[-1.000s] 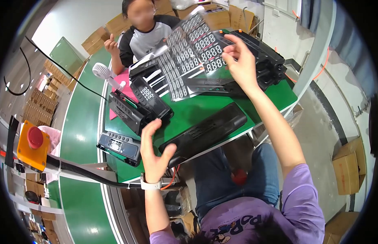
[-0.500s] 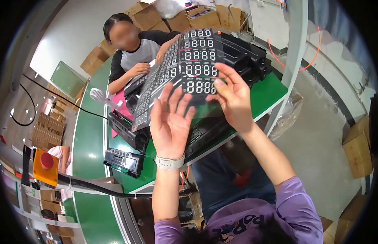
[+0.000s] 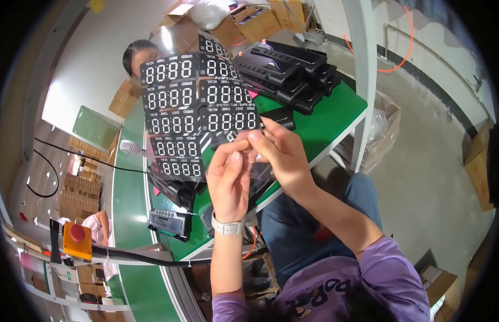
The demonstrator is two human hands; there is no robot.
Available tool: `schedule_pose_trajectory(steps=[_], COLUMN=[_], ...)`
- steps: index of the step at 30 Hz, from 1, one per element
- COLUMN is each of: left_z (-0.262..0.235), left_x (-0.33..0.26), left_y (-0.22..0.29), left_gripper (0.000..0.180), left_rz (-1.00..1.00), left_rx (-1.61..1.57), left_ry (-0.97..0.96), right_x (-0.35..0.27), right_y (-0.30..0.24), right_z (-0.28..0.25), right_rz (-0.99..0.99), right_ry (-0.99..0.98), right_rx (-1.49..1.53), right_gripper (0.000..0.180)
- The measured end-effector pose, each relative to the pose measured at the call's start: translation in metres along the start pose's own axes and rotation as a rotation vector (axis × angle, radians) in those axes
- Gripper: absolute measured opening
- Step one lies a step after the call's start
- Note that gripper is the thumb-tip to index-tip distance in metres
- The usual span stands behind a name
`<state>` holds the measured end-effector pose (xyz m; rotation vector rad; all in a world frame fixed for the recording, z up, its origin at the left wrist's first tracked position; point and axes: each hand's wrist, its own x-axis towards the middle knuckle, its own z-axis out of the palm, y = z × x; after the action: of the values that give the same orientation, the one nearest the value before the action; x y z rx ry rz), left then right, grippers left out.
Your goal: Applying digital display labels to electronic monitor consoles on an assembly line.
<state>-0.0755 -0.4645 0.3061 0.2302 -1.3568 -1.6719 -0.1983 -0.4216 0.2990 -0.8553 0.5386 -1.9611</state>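
Note:
A clear, flexible film sheet (image 3: 198, 102) stands curved upright in front of me, with rows of black labels showing white segment digits. My right hand (image 3: 286, 161) pinches it at its lower right corner between thumb and fingers. Close beside, my left hand (image 3: 230, 177) has its thumb and fingers closed at the sheet's lower edge, a white watch on that wrist. Part of another black label (image 3: 231, 137) shows just above the fingertips; I cannot tell whether it is loose from the sheet. The fingertips of both hands nearly meet.
Black console housings (image 3: 287, 72) are piled on the green table (image 3: 340, 110). A console with a display (image 3: 170, 222) lies at its near left edge, close to an orange box with a red button (image 3: 77, 234). A white fan (image 3: 132, 147) stands behind. The sheet mostly hides a co-worker (image 3: 139, 53).
My left hand was open with fingers spread; now it is closed at the sheet's lower edge. The sheet has swung left and more upright, covering the co-worker. My right hand has moved down and left.

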Motion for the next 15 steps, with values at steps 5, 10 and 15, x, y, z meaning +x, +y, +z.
schedule_pose_trajectory(steps=[5,10,15], left_z=[0.009,0.012,0.018], left_x=[-0.001,-0.003,-0.011], left_y=[-0.002,-0.004,-0.006], left_gripper=[0.023,0.022,0.025], left_rz=[-0.015,-0.003,0.083], left_rx=[-0.059,-0.104,0.257], left_ry=[-0.011,0.003,0.097], right_x=[-0.011,-0.018,-0.016], right_y=[0.008,0.005,0.014], right_z=[0.0,-0.011,0.005], right_rz=[-0.104,0.006,-0.259], right_ry=[0.103,0.09,0.113], right_rx=[-0.021,-0.128,-0.134], right_gripper=[0.021,0.026,0.028])
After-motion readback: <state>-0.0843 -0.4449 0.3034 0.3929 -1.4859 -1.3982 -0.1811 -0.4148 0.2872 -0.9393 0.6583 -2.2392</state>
